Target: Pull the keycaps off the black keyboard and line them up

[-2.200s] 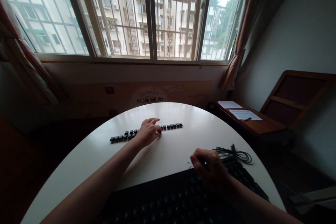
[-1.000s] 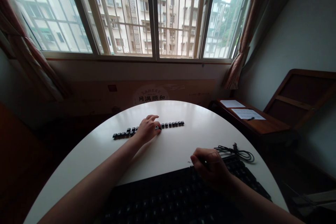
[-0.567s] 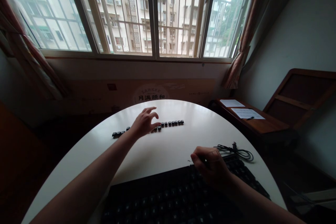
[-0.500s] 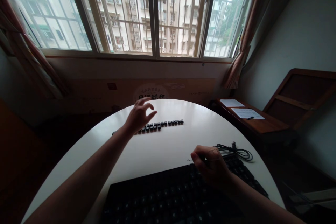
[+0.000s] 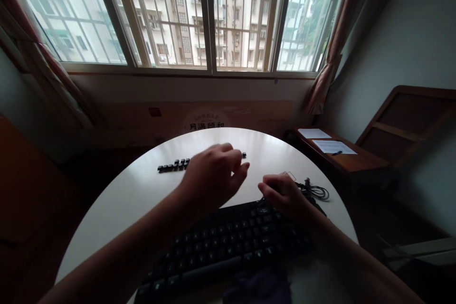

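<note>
My left hand [image 5: 217,171] is over the table between the keycap row and the keyboard, its fingers bent and its thumb held apart; I see nothing in it. Behind it, loose black keycaps [image 5: 171,167] stand in rows, partly hidden by the hand. My right hand [image 5: 283,192] is closed at the far right part of the black keyboard [image 5: 221,240]. A thin wire loop [image 5: 291,175] sticks out from this fist and looks like the end of a wire keycap puller; the rest is hidden in the fingers.
A coiled black cable [image 5: 317,192] lies on the round white table [image 5: 103,218] beyond my right hand. Purple cloth [image 5: 260,287] shows at the keyboard's near edge. Papers [image 5: 335,147] and a pen [image 5: 337,153] rest on a wooden chair [image 5: 366,152] to the right.
My left hand has come back from the keycap rows toward the keyboard and right hand, its fingers more bent. The right hand stays closed. The view has shifted, showing more of the keyboard's near side.
</note>
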A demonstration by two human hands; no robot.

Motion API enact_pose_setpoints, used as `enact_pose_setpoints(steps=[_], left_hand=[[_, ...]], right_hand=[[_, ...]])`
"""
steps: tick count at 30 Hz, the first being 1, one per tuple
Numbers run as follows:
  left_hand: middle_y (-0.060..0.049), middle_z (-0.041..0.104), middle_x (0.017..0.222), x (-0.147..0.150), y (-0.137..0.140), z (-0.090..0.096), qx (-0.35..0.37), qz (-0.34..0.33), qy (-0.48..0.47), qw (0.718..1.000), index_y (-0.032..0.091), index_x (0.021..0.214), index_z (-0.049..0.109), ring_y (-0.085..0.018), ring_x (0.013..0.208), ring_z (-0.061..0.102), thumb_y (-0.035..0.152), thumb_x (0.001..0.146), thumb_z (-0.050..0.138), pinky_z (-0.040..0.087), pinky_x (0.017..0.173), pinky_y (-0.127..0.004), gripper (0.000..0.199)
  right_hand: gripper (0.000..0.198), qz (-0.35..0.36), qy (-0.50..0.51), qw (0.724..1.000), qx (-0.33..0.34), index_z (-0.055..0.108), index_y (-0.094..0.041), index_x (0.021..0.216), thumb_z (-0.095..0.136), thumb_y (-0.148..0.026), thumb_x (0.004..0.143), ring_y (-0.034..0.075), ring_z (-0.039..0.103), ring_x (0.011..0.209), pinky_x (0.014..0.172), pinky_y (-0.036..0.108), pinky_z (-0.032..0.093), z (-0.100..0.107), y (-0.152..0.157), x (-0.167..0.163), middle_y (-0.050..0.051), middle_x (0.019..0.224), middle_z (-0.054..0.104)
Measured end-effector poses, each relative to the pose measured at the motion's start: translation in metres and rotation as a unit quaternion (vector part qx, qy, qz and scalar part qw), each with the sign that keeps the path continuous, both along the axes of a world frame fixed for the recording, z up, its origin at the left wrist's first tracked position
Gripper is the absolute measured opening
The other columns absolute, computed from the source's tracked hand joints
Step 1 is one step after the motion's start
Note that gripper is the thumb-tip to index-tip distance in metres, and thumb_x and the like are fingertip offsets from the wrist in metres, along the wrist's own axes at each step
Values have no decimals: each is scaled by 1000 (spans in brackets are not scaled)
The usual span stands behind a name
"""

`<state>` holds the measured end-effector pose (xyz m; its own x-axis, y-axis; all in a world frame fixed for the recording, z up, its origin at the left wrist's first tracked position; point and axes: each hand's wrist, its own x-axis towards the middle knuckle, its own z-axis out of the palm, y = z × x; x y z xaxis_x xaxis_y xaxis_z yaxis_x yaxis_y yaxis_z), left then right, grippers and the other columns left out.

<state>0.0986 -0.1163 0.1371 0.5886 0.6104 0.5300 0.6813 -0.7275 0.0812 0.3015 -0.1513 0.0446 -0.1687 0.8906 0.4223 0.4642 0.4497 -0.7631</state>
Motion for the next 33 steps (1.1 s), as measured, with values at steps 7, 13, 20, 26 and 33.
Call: enact_pose_setpoints(steps=[7,13,20,26,33], left_hand=[[-8,69,77,29,41,-96,-162,-9,163,973,20,71,68,-23,70,64,36,85,48,46,60,-32,29],[-9,71,78,26,48,-116,-212,-20,179,961,22,73,70,-24,74,66,48,87,47,46,62,-32,37],[-10,71,79,25,57,-116,-261,3,200,945,22,72,69,-26,75,67,49,86,49,48,63,-34,37],[-9,71,80,24,57,-115,-272,5,211,939,21,76,70,-25,78,67,48,85,49,48,65,-31,35],[-8,72,83,24,56,-113,-272,6,215,938,22,79,70,-25,78,66,47,85,47,48,65,-33,35]], right_hand=[[35,5,-10,1000,-26,42,-18,57,51,-30,88,8,33,50,48,22,28,-18,2,-16,-6,53,33],[36,-63,37,997,-37,40,-19,58,48,-32,91,10,33,51,50,23,29,-39,7,-18,-6,53,31],[38,-87,31,994,-51,37,-20,58,48,-34,92,10,31,51,50,24,28,-42,11,-18,-6,54,28],[39,-55,75,991,-94,40,-19,59,48,-38,93,10,31,50,48,23,29,-46,13,-15,-5,53,33],[40,-34,-4,999,-41,38,-19,56,47,-31,93,9,30,50,49,24,26,-42,6,-17,-6,54,28]])
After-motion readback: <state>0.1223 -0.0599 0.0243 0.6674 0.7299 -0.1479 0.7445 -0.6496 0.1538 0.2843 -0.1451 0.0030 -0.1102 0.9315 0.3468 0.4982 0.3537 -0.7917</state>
